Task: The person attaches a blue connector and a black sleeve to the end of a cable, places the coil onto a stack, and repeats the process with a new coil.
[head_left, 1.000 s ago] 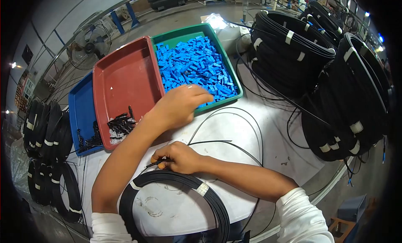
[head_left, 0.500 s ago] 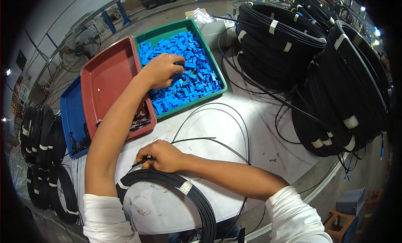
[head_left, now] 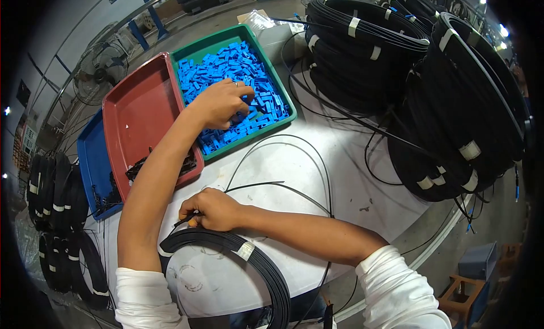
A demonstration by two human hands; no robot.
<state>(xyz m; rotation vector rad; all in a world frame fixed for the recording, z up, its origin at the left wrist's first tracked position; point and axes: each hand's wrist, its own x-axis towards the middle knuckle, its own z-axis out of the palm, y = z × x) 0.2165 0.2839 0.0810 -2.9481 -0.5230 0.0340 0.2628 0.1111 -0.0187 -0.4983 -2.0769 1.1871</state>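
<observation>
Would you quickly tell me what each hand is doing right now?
Left hand: fingers curled in the blue clips; grip cannot be told.
Right hand: closed on the black cable end.

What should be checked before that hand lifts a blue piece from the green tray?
1. Left hand over the blue pieces in the green tray: ok.
2. A piece pinched in its fingers: cannot tell; they curl into the pile.
3. Right hand gripping the black cable end: ok.
4. Taped coil lying flat on the table: ok.
5. Left forearm clear of the red tray: cannot tell.
</observation>
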